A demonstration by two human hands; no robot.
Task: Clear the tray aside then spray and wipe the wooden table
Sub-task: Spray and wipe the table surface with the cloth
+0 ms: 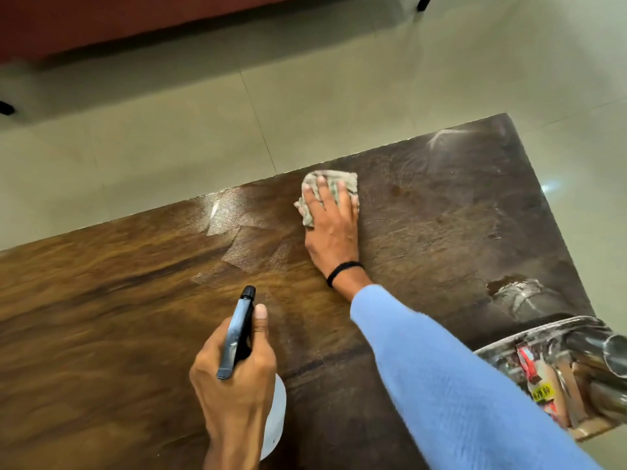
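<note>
The wooden table [118, 300] fills the lower view, with wet streaks near its far edge. My right hand [332, 225] lies flat with straight fingers on a folded grey cloth [346, 181], pressing it onto the table close to the far edge. My left hand [234, 378] grips a spray bottle [237, 334] with a black trigger head and a white body, held above the near middle of the table, nozzle pointing away from me. A shiny steel tray [529, 337] with packets in it sits at the table's right end, partly behind my blue sleeve.
Pale floor tiles [203, 123] lie beyond the table's far edge and to its right. A dark red piece of furniture [101, 22] stands at the top left. A wet patch [515, 290] glistens on the wood just beyond the tray.
</note>
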